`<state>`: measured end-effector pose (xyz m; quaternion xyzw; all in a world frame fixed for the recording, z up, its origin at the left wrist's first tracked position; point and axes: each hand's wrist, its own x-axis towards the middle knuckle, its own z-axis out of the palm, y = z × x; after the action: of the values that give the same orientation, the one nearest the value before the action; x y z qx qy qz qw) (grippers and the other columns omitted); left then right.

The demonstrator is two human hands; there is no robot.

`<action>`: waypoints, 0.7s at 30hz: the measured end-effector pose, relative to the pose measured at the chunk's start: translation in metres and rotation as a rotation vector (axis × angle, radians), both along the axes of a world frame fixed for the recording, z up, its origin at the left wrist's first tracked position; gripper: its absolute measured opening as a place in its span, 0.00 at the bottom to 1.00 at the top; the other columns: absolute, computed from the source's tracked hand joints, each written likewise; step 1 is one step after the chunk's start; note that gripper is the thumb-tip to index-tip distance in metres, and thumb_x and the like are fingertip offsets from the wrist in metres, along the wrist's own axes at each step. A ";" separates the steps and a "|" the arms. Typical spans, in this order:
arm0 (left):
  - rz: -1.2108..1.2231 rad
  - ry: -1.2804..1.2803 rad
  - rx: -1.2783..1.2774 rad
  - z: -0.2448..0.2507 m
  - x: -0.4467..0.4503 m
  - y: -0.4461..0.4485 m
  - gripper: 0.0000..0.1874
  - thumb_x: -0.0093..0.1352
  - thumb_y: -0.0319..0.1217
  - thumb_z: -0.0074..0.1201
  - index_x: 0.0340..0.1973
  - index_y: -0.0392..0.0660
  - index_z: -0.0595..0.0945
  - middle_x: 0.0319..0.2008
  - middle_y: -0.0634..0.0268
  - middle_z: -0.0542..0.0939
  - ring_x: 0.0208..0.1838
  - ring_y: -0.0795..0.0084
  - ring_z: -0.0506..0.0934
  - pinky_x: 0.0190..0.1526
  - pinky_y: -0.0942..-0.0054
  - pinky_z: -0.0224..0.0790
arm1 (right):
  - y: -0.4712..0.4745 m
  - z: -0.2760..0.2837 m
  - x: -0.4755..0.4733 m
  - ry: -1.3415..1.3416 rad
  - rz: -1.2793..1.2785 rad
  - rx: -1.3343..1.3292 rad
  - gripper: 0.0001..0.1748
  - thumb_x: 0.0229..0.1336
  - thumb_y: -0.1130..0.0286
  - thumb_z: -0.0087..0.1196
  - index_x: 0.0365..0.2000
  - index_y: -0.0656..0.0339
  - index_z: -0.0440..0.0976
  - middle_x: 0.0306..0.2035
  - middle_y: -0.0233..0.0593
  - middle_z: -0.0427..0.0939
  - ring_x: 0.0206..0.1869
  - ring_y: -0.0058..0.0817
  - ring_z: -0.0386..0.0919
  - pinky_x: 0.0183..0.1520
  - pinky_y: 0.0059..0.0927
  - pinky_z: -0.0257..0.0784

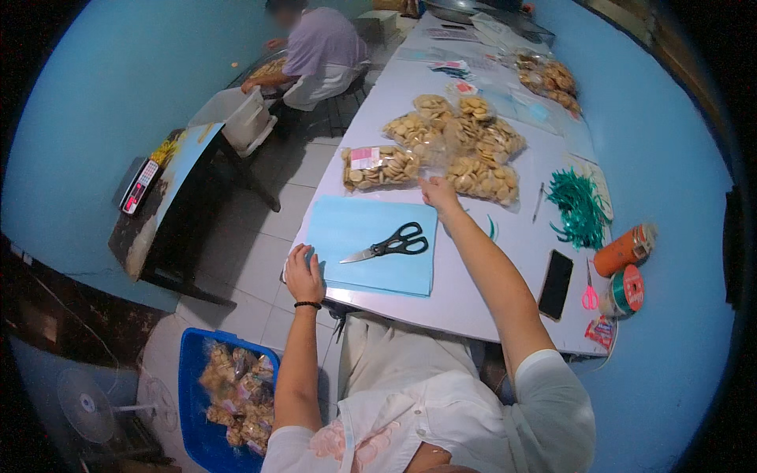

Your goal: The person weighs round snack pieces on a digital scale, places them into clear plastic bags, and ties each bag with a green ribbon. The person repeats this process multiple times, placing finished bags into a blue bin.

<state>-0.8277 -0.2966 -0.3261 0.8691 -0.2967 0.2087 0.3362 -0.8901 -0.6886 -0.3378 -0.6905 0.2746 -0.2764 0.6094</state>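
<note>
My left hand [304, 275] rests at the table's front left corner, beside a stack of light blue sheets [366, 227], and holds nothing. Black-handled scissors [393, 243] lie on top of the stack. My right hand [439, 192] reaches past the stack, its fingertips at the clear plastic end of a labelled bag of round biscuits [381, 167]. Whether the fingers pinch the plastic is not clear. Another bag of biscuits [482, 180] lies just right of that hand. Several more biscuit bags [467, 133] are heaped behind.
On the right lie a pen [539, 202], green ribbon strips [576, 204], a smartphone [556, 284], pink scissors [589, 295], a ribbon spool [624, 292] and an orange bottle [621, 251]. A blue bin [188, 402] holds packed bags. A person [328, 50] sits at the far left.
</note>
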 end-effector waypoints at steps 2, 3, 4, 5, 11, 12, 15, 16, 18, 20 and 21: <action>0.004 0.007 -0.012 0.002 0.000 0.001 0.15 0.71 0.37 0.50 0.51 0.46 0.79 0.56 0.58 0.76 0.57 0.53 0.73 0.58 0.56 0.64 | -0.006 0.005 0.014 -0.109 -0.090 0.524 0.11 0.59 0.66 0.63 0.41 0.56 0.77 0.29 0.28 0.76 0.25 0.19 0.72 0.28 0.21 0.68; 0.005 0.021 -0.019 0.002 -0.001 0.001 0.16 0.71 0.38 0.50 0.51 0.46 0.79 0.56 0.58 0.76 0.57 0.53 0.74 0.58 0.56 0.64 | -0.006 0.010 0.019 -0.173 -0.106 0.573 0.10 0.59 0.66 0.63 0.40 0.55 0.77 0.28 0.28 0.76 0.25 0.18 0.71 0.27 0.20 0.66; 0.012 0.031 -0.013 0.002 -0.001 0.001 0.16 0.71 0.38 0.51 0.51 0.47 0.79 0.56 0.59 0.76 0.57 0.54 0.74 0.57 0.56 0.64 | -0.006 0.015 0.022 -0.246 -0.130 0.594 0.08 0.60 0.66 0.63 0.38 0.54 0.77 0.28 0.28 0.76 0.24 0.17 0.70 0.25 0.19 0.65; 0.012 0.023 -0.016 0.002 -0.001 0.001 0.16 0.71 0.38 0.51 0.51 0.47 0.79 0.56 0.59 0.76 0.57 0.54 0.74 0.57 0.56 0.64 | -0.004 0.021 0.024 -0.257 -0.144 0.564 0.07 0.60 0.66 0.62 0.38 0.54 0.77 0.27 0.27 0.76 0.24 0.17 0.70 0.25 0.18 0.64; 0.004 0.025 -0.045 -0.003 -0.002 0.002 0.17 0.70 0.39 0.53 0.52 0.47 0.79 0.57 0.59 0.76 0.57 0.54 0.74 0.56 0.56 0.64 | 0.002 0.077 0.049 -0.153 -0.180 -0.044 0.07 0.62 0.70 0.60 0.36 0.62 0.80 0.28 0.30 0.80 0.27 0.17 0.74 0.31 0.17 0.67; 0.006 0.029 -0.043 -0.005 -0.002 0.002 0.17 0.70 0.39 0.54 0.52 0.46 0.79 0.57 0.59 0.75 0.57 0.54 0.74 0.56 0.56 0.63 | 0.006 0.091 0.053 -0.197 -0.065 -0.162 0.08 0.61 0.70 0.60 0.36 0.64 0.80 0.29 0.31 0.81 0.29 0.17 0.75 0.32 0.18 0.68; 0.016 0.023 -0.074 -0.007 -0.002 0.003 0.18 0.70 0.39 0.54 0.52 0.46 0.78 0.58 0.59 0.75 0.58 0.53 0.73 0.56 0.56 0.63 | 0.027 0.138 0.069 -0.123 0.069 -0.422 0.13 0.61 0.65 0.59 0.38 0.66 0.80 0.35 0.38 0.83 0.35 0.23 0.78 0.39 0.25 0.71; 0.014 0.035 -0.070 -0.006 -0.002 0.004 0.18 0.70 0.39 0.54 0.52 0.46 0.78 0.58 0.58 0.75 0.58 0.53 0.73 0.57 0.55 0.63 | 0.037 0.157 0.073 -0.070 0.079 -0.490 0.18 0.60 0.60 0.59 0.41 0.65 0.80 0.38 0.42 0.83 0.39 0.29 0.80 0.43 0.31 0.72; -0.004 0.055 -0.090 -0.002 -0.003 0.008 0.18 0.70 0.39 0.54 0.52 0.45 0.78 0.58 0.57 0.74 0.59 0.51 0.72 0.58 0.55 0.62 | 0.062 0.191 0.067 -0.046 0.075 -0.624 0.17 0.60 0.60 0.59 0.42 0.63 0.81 0.38 0.42 0.83 0.40 0.29 0.80 0.45 0.32 0.72; -0.034 0.060 -0.115 0.007 -0.006 0.011 0.18 0.70 0.39 0.55 0.52 0.45 0.78 0.58 0.55 0.74 0.60 0.50 0.71 0.60 0.55 0.61 | 0.089 0.226 0.048 -0.074 0.032 -0.741 0.08 0.60 0.71 0.61 0.38 0.63 0.81 0.31 0.32 0.83 0.33 0.17 0.76 0.38 0.22 0.70; -0.055 0.061 -0.122 0.015 -0.008 0.012 0.19 0.69 0.39 0.56 0.52 0.44 0.78 0.58 0.54 0.73 0.61 0.49 0.70 0.62 0.55 0.60 | 0.104 0.242 0.036 -0.142 0.090 -0.840 0.07 0.59 0.71 0.61 0.37 0.62 0.81 0.31 0.32 0.82 0.33 0.19 0.76 0.38 0.24 0.70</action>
<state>-0.8355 -0.2842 -0.3115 0.8444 -0.2967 0.1904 0.4033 -0.8540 -0.5848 -0.0955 -0.8694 0.0650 -0.3841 0.3040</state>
